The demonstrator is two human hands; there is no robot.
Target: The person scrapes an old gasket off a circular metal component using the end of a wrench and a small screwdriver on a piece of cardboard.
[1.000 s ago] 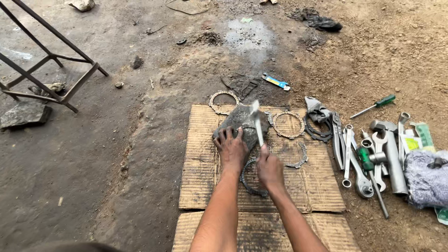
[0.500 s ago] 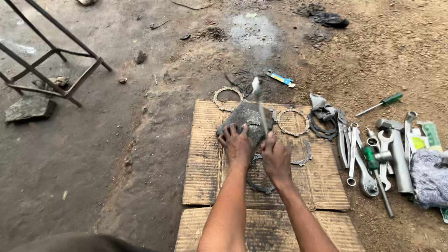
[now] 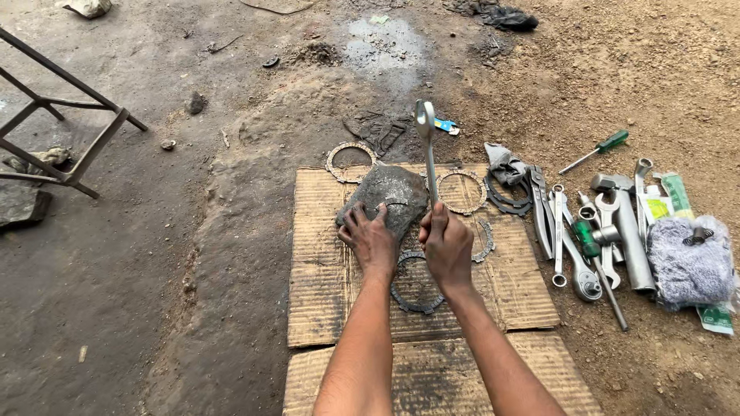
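My left hand presses flat on a grey rough stone slab that lies on a sheet of cardboard. A small curved metal piece rests on the slab beside my fingers. My right hand grips the handle of a silver wrench, raised with its head up above the slab. Toothed metal rings lie around: one under my wrists, one to the right of the slab, one at the cardboard's far edge.
Several wrenches, a ratchet, a hammer, green-handled screwdrivers and a grey cloth lie on the dirt to the right. A metal stand frame is at the left. A second cardboard sheet lies nearer me.
My right hand has lifted the wrench higher, its head now well above the slab. My left hand stays on the slab. The view has shifted slightly.
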